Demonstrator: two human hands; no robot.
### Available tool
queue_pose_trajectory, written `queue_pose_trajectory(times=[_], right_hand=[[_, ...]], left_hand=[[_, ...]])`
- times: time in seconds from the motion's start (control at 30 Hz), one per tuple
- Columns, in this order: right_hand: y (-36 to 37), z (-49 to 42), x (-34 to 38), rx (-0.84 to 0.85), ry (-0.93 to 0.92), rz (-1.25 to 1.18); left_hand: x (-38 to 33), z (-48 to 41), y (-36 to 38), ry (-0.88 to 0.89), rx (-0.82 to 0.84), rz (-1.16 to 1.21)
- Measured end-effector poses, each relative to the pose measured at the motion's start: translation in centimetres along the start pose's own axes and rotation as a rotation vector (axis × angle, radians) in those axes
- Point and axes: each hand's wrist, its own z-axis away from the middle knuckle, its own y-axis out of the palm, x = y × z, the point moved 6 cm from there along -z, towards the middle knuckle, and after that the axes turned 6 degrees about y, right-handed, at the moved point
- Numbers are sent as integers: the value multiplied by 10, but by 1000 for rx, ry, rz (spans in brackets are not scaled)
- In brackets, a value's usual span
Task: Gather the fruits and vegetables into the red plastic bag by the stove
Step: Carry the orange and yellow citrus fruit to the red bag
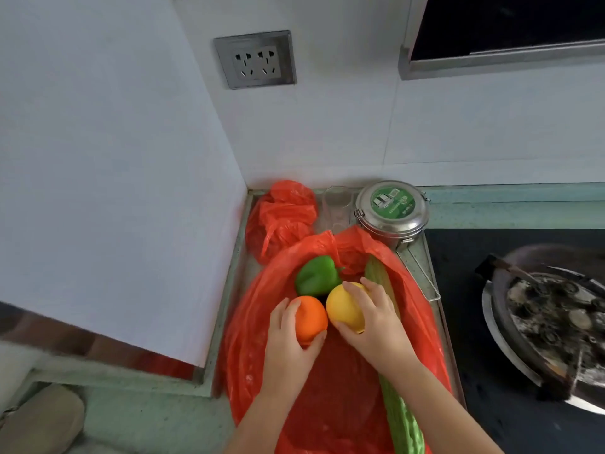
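A large red plastic bag [248, 348] lies spread on the counter left of the stove. My left hand [288, 348] grips an orange [311, 317] over the bag. My right hand [373, 322] grips a yellow round fruit [342, 304] beside the orange, and the two fruits touch. A green bell pepper [316, 275] rests on the bag just beyond them. A long pale green gourd [404, 417] lies along the bag's right side, partly hidden under my right forearm.
A second crumpled red bag [281, 214] sits in the back corner. A clear glass [337, 204] and a round steel lidded tin [391, 206] stand behind. The black stove [458, 290] with a dirty pan [556, 316] is on the right. White walls close the left side.
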Motion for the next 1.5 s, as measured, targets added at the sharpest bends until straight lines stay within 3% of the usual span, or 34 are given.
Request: queue_pose_trajectory(times=[0.9, 1.07, 1.5], right_hand=[[5, -26, 2, -26, -74, 180], [-12, -8, 15, -83, -114, 205], [-67, 79, 61, -275, -78, 324]], left_hand=[[0, -30, 9, 152, 53, -218], [-26, -16, -3, 346, 58, -395], [-88, 40, -57, 372, -4, -487]])
